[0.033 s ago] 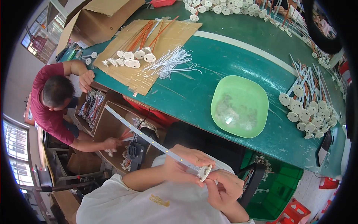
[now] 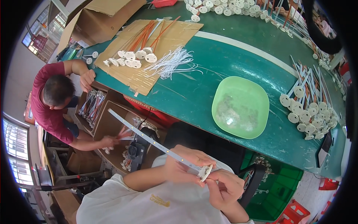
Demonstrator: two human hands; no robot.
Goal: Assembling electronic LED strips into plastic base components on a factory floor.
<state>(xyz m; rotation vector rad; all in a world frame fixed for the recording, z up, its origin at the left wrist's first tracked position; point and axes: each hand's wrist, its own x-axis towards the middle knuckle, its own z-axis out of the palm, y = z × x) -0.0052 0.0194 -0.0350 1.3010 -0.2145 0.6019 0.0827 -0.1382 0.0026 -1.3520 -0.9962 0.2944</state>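
Note:
In front of my chest, my left hand [image 2: 185, 159] is closed round the lower end of a long, pale LED strip [image 2: 144, 136] dotted with small yellow squares. The strip slants up to the left, its far end free in the air. At its lower end sits a white round disc [image 2: 207, 172], seen nearly edge-on and touched by my left fingertips. My right hand [image 2: 226, 187] pinches this disc's near edge between thumb and finger. Where strip and disc meet is partly hidden by my fingers.
A green bowl [image 2: 266, 108] of small clear pieces stands on the green table [image 2: 179, 99]. White wires [image 2: 172, 63] and disc-ended strips lie on cardboard [image 2: 143, 84]; more strips [image 2: 309, 108] are piled right. A co-worker [image 2: 54, 104] reaches into a box [image 2: 106, 119] at left.
The co-worker's lower hand, with strips in it, has shifted slightly left. The free end of my LED strip has dipped a little to the right. My hands keep their hold.

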